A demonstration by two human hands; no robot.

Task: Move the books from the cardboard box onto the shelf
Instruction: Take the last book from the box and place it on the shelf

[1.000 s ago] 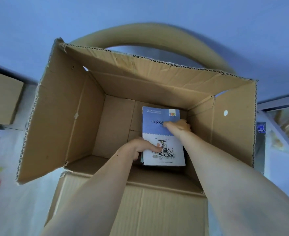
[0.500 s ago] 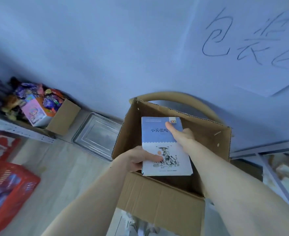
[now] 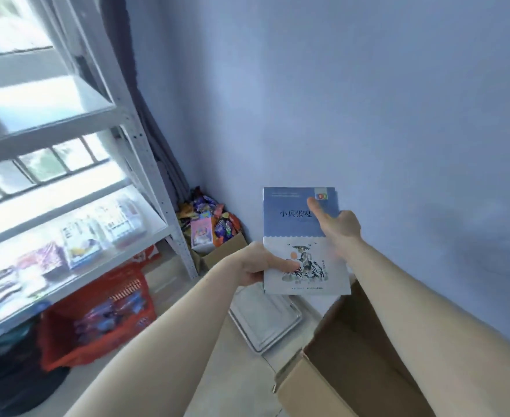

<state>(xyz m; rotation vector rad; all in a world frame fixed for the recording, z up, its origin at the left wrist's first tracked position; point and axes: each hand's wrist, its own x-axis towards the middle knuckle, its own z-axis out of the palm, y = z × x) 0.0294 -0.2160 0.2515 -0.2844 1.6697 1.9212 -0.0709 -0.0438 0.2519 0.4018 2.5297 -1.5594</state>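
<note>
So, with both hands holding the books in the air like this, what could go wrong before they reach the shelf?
The books seem to be a stack, gripped only at the sides by the left hand and right hand; lower ones could slide out. The shelf already holds packages, so free space may be tight. The red basket stands below, near the path.

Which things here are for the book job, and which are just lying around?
For the job:
blue-and-white paperback books, held by left hand and right hand
brown cardboard box
white metal shelf

Just lying about:
red plastic basket
small cardboard box of colourful packets
clear plastic lid on the floor
</note>
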